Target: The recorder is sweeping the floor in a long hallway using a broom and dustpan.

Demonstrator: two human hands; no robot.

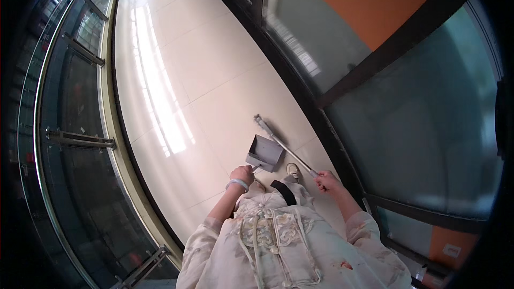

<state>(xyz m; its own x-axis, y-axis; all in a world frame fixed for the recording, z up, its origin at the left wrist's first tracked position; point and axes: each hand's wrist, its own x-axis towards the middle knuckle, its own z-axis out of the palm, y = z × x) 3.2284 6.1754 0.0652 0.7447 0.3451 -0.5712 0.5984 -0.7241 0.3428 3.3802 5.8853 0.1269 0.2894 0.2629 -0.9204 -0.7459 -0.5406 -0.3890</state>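
My left hand, with a pale bangle at its wrist, is closed round the handle of a grey dustpan. The dustpan hangs in front of my body, its open side facing away to the upper left; whether it touches the floor I cannot tell. A long-handled broom is gripped near its upper end by my right hand. Its metal stick slants away to the far left, past the right side of the dustpan, and ends in a grey head beyond it.
Glossy pale floor tiles run ahead between two sides. On the left is a glass railing with a metal handrail and a raised ledge. Dark-framed glass panels line the right. My shoe shows beside the broom stick.
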